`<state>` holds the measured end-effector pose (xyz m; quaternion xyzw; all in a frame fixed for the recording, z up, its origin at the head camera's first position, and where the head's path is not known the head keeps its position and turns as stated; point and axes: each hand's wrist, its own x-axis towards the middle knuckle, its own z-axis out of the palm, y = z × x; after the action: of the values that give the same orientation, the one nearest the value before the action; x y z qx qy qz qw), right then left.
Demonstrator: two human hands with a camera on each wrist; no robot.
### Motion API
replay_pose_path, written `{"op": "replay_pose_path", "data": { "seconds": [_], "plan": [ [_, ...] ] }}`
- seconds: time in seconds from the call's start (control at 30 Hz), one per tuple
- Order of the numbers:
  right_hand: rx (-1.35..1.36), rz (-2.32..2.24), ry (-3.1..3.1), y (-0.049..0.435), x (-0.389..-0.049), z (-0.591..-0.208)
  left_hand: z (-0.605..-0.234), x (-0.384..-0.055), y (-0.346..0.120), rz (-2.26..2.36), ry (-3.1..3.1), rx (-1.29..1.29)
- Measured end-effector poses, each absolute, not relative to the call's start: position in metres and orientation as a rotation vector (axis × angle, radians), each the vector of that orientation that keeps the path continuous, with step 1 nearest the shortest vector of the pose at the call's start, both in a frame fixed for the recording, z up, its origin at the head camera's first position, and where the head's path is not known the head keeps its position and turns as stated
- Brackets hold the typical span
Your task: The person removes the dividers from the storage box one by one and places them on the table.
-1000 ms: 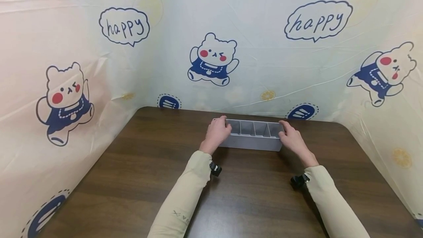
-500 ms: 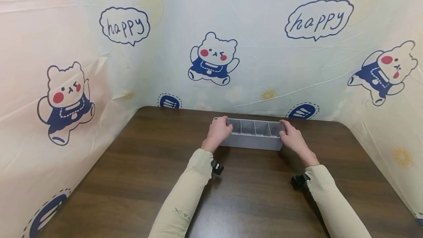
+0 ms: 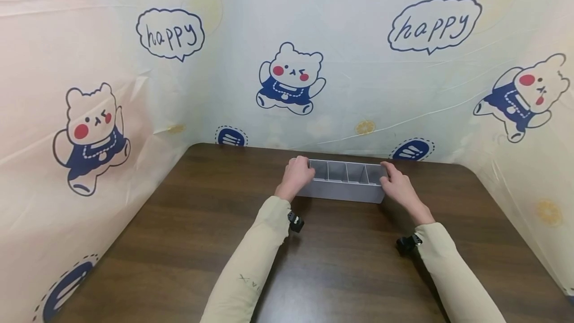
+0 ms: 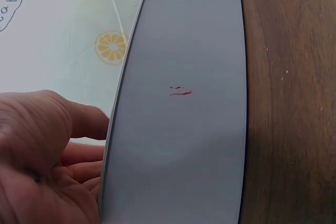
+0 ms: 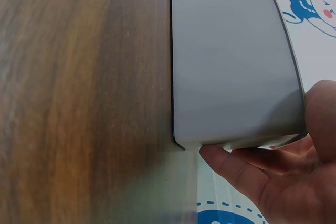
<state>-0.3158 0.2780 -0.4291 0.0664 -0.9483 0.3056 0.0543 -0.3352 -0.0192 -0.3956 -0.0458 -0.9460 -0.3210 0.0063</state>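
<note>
A long grey divider box [image 3: 341, 193] with several compartments stands near the far edge of the table, its open side up. At its left end, my left hand [image 3: 297, 174] grips the rim with the thumb inside. My right hand [image 3: 398, 187] holds the opposite end, thumb over the rim and fingers against the end wall. In the left wrist view, a small red mark [image 4: 181, 93] shows on the long front wall. Seen from the right wrist, my fingers [image 5: 236, 169] lie along the lower part of the end wall. No contents show in the visible compartments.
The dark brown wooden table [image 3: 332, 268] has rounded far corners. A pale curtain [image 3: 354, 88] with bear drawings and "happy" bubbles hangs behind it and along both sides. Black wrist cameras [image 3: 295, 222] sit at the cuffs of my light sleeves [image 3: 244, 268].
</note>
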Motion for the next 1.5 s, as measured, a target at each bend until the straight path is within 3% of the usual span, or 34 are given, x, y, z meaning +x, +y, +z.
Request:
{"op": "replay_pose_path", "data": {
  "seconds": [0.5, 1.5],
  "plan": [
    [0.199, 0.942, -2.89, 0.278, -0.316, -0.429, -0.395, -0.344, -0.017, -0.867, -3.113, -0.199],
    [0.2, 0.944, -2.875, 0.279, -0.316, -0.43, -0.409, -0.333, -0.017, -0.693, -2.923, -0.216]
  ]
}}
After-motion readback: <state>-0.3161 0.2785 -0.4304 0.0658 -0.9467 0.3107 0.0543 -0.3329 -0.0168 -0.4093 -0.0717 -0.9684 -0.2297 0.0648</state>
